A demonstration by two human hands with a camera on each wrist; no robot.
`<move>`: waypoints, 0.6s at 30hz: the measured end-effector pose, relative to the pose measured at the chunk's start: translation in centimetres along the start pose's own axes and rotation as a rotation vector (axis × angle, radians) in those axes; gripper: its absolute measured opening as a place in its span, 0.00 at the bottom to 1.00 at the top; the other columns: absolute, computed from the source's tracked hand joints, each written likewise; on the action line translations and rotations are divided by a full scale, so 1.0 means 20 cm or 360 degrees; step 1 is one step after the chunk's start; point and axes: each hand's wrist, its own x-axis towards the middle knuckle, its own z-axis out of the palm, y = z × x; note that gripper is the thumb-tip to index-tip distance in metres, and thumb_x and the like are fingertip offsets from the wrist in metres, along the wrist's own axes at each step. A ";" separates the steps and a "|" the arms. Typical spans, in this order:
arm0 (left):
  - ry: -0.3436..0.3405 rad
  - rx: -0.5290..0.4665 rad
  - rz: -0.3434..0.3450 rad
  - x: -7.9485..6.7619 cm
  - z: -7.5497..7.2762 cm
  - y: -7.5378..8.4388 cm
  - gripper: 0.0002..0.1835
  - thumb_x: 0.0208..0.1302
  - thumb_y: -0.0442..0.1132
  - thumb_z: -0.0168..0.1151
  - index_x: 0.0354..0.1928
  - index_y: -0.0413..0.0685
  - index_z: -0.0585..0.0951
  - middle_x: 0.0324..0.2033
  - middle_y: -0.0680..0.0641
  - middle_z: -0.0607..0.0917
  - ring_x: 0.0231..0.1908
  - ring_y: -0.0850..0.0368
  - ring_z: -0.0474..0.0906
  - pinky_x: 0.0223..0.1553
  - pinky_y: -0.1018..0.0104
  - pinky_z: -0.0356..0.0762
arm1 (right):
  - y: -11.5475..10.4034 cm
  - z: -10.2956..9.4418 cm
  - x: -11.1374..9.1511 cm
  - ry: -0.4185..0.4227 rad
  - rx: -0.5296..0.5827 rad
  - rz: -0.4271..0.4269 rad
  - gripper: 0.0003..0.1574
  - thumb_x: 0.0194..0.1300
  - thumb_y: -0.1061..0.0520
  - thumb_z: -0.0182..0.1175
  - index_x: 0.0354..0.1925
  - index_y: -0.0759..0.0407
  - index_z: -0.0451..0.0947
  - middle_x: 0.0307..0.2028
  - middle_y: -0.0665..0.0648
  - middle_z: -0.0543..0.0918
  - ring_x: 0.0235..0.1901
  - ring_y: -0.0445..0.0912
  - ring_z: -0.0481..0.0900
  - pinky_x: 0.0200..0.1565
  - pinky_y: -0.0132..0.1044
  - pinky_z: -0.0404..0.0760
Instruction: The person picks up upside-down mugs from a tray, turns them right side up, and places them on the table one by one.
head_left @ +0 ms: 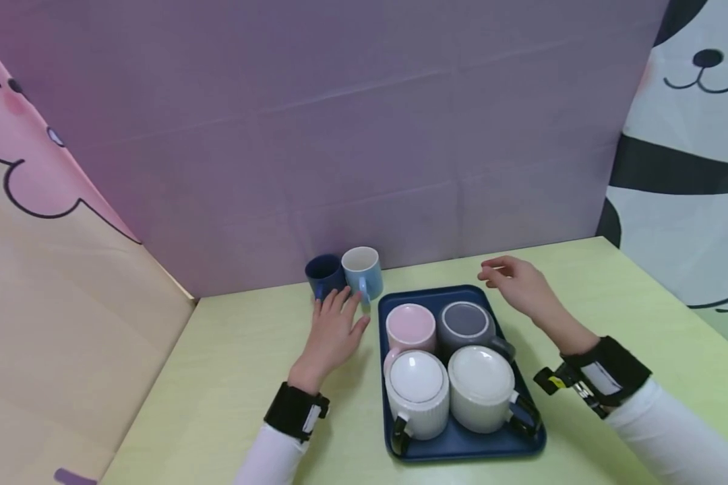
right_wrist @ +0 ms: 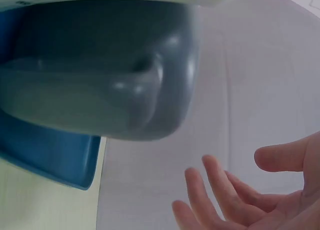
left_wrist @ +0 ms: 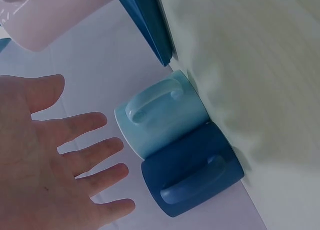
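Observation:
My left hand point(head_left: 334, 333), fingers spread, hovers just in front of a dark blue mug point(head_left: 325, 273) and a light blue mug point(head_left: 364, 271). Those two stand upright side by side against the back wall, and the left wrist view shows a gap between fingers and mugs. Empty and loosely bent, my right hand point(head_left: 518, 286) is above the table near the tray's far right corner. On the dark blue tray point(head_left: 461, 453) sit a pink mug point(head_left: 410, 325), a grey mug point(head_left: 466, 327) and two white mugs with black handles, the left one point(head_left: 418, 391) and the right one point(head_left: 482, 387), all bottoms up.
A pale yellow-green table point(head_left: 236, 364) lies under everything. Purple-grey cloth point(head_left: 352, 135) rises behind it. Printed panels stand at the left and right, the right one showing a panda point(head_left: 691, 222). The grey mug's handle point(head_left: 502, 348) points toward the tray's right edge.

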 end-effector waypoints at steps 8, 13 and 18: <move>-0.0044 -0.0005 0.0015 0.02 0.02 0.03 0.28 0.71 0.52 0.47 0.68 0.48 0.65 0.69 0.38 0.62 0.70 0.37 0.53 0.68 0.37 0.46 | 0.03 -0.04 -0.01 -0.0078 0.0073 0.0025 0.30 0.74 0.48 0.43 0.60 0.71 0.67 0.50 0.69 0.81 0.51 0.60 0.80 0.55 0.57 0.73; -0.0035 0.0013 0.0054 0.03 0.03 0.05 0.27 0.71 0.52 0.47 0.67 0.49 0.66 0.68 0.38 0.63 0.69 0.38 0.54 0.67 0.37 0.49 | 0.06 -0.05 -0.03 -0.0120 0.0044 0.0004 0.28 0.74 0.49 0.46 0.57 0.72 0.69 0.48 0.69 0.82 0.48 0.59 0.81 0.53 0.55 0.76; -0.0069 -0.0023 0.0045 0.05 0.04 0.07 0.28 0.72 0.53 0.46 0.69 0.49 0.65 0.70 0.39 0.61 0.70 0.40 0.52 0.69 0.38 0.46 | 0.09 -0.05 -0.06 -0.0169 0.0032 0.0029 0.29 0.73 0.48 0.47 0.57 0.72 0.69 0.48 0.69 0.82 0.48 0.59 0.81 0.52 0.55 0.76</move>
